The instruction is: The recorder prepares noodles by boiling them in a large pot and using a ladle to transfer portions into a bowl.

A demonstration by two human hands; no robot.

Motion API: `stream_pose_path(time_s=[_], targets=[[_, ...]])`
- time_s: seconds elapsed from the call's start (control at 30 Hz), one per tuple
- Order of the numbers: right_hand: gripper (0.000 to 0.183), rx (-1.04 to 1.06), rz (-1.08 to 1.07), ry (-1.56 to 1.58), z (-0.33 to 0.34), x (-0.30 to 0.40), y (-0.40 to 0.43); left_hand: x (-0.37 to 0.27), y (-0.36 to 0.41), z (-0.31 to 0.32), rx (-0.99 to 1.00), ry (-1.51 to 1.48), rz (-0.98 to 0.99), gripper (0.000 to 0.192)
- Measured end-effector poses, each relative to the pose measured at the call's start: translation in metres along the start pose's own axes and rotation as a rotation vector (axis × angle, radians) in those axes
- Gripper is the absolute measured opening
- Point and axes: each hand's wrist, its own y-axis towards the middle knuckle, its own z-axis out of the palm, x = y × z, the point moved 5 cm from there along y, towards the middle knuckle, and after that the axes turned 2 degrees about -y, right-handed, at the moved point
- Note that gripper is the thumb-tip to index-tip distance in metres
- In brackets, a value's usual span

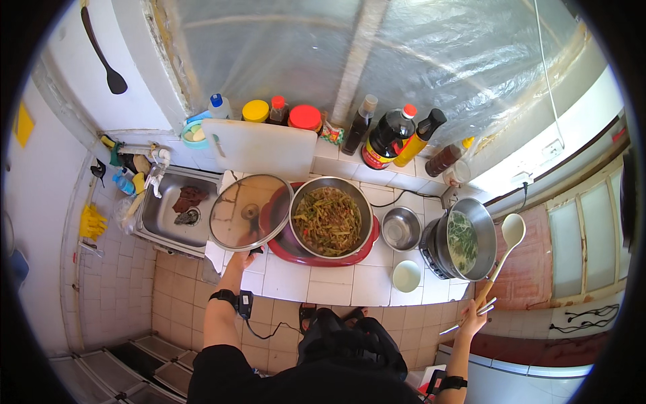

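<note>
My left hand (243, 259) grips the near edge of a glass lid (229, 207) beside a small black part (257, 250). The lid is held left of a steel pan (330, 219), overlapping the red base (323, 260) under it. Cooked food of green strips and reddish bits (328, 222) fills much of the pan. My right hand (472, 319) holds a ladle (513, 231) with a pale bowl and wooden handle, together with thin pale sticks (485, 307), probably chopsticks. Left of the ladle, a steel pot (484, 237) holds leafy greens in liquid (462, 242) on a black cooker (431, 247).
A steel bowl (401, 228) and a pale green bowl (406, 276) stand between pan and pot. Behind are a white cutting board (267, 146) and several sauce bottles (388, 136). Left, a sink (161, 222) holds dark reddish pieces (190, 199). A black cord (404, 197) crosses the tiles.
</note>
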Motion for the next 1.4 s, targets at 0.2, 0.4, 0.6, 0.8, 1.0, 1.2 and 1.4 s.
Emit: stream_pose_path(time_s=[0.2, 0.4, 0.6, 0.8, 1.0, 1.2, 1.4], targets=[[0.040, -0.027, 0.044, -0.004, 0.002, -0.003, 0.000, 0.004, -0.001, -0.004, 0.146, 0.006, -0.004, 0.014], [0.042, 0.006, 0.041, 0.021, 0.013, -0.001, 0.006, 0.016, -0.001, -0.015, 0.093, 0.129, 0.044, 0.021], [0.042, 0.058, 0.041, 0.014, 0.025, 0.002, 0.009, 0.031, -0.022, 0.012, 0.106, 0.079, 0.002, 0.022], [0.041, 0.097, 0.014, 0.017, 0.032, 0.006, 0.007, 0.023, -0.023, 0.012, -0.058, 0.035, 0.114, 0.018], [0.043, 0.104, -0.013, -0.044, 0.019, -0.001, 0.004, -0.027, -0.039, -0.021, -0.122, 0.107, 0.139, 0.014], [0.042, 0.092, 0.009, 0.028, 0.018, -0.017, 0.004, -0.054, -0.070, -0.041, -0.132, 0.239, 0.231, 0.017], [0.040, 0.082, 0.001, 0.079, 0.032, -0.019, 0.014, -0.045, -0.088, -0.044, -0.133, 0.215, 0.225, 0.016]])
